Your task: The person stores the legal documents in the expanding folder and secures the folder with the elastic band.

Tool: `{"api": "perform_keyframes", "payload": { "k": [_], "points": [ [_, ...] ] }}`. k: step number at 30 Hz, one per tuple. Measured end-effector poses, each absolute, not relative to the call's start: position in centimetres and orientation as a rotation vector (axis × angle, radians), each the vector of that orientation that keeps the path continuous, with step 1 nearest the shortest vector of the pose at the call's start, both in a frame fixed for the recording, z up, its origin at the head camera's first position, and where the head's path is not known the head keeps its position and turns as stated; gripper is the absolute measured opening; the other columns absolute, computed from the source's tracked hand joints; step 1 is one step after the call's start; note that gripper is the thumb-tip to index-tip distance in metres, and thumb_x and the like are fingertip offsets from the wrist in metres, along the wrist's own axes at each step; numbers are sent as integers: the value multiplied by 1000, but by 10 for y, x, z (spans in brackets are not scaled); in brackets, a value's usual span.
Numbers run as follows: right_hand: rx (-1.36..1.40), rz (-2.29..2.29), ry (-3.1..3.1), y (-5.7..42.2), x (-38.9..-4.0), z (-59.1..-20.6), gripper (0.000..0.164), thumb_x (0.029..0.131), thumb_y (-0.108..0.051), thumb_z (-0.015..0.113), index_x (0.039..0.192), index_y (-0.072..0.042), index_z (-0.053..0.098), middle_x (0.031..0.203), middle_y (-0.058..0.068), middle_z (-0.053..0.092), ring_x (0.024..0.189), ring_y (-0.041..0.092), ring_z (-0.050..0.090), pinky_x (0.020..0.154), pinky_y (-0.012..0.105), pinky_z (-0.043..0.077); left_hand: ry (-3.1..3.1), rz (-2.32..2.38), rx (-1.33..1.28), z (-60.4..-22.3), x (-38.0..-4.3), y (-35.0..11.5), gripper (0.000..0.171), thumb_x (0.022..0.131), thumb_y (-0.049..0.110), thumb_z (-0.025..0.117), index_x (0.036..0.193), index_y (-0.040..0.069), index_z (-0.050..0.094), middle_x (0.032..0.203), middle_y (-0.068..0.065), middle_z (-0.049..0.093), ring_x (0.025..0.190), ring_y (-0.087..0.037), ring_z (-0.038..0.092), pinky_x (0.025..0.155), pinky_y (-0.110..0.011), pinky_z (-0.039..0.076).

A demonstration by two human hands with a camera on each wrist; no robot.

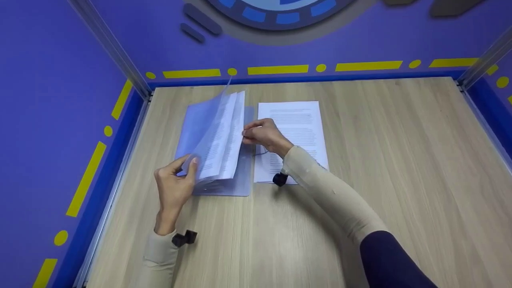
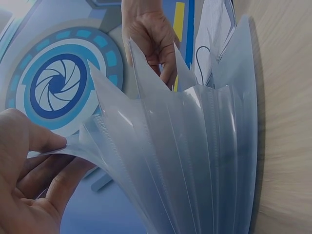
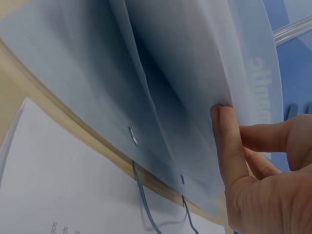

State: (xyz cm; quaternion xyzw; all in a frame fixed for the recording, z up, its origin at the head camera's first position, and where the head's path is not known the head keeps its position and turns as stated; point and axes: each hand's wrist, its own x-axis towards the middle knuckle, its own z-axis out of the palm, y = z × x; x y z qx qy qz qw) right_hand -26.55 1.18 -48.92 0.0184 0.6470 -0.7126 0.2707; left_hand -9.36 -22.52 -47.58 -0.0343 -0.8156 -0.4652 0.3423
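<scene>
A translucent expanding file folder [image 1: 242, 188] lies spread on the table, its cover raised on the left. My left hand [image 1: 176, 182] pinches the lower corner of that cover between thumb and fingers. Pleated pockets [image 2: 165, 126] fan out in the left wrist view. Printed sheets [image 1: 224, 144] stand partly upright inside the folder. At their right edge, my right hand [image 1: 266, 134] pinches the sheets; in the right wrist view its fingertips [image 3: 223, 114] lie along the inner face. A thin elastic cord [image 3: 144, 195] hangs from the folder's back panel.
Directly right of the folder lies a stack of printed paper [image 1: 292, 116], partly under my right forearm. A wooden table [image 1: 400, 160] extends to the right and front. Blue panels [image 1: 40, 100] wall in its left and back sides. Small black cameras [image 1: 280, 179] sit at both wrists.
</scene>
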Motion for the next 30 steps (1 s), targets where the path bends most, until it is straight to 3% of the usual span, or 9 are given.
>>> {"api": "perform_keyframes", "payload": {
  "k": [6,13,30],
  "points": [
    [53,-1925,1731,4,-264,-488,24,98,6,68,121,12,69,98,14,68,76,16,74,78,27,65,-2116,-1201,-100,-476,-94,-225,12,87,-4,83,100,-3,84,92,-19,81,82,-35,77,67,-6,53],
    [67,-1950,1710,-4,-263,-488,20,98,7,68,118,12,69,99,16,69,75,15,75,78,27,65,-2122,-1183,-128,-475,-95,-226,13,88,-6,81,101,-6,83,94,-22,80,81,-37,77,71,-7,54],
    [70,-1953,1734,-7,-264,-492,18,98,8,68,116,13,69,93,14,70,72,15,74,73,26,65,-2094,-1198,-124,-476,-95,-226,13,87,-7,82,100,-6,83,94,-22,80,84,-38,77,68,-6,53]
  ]
}}
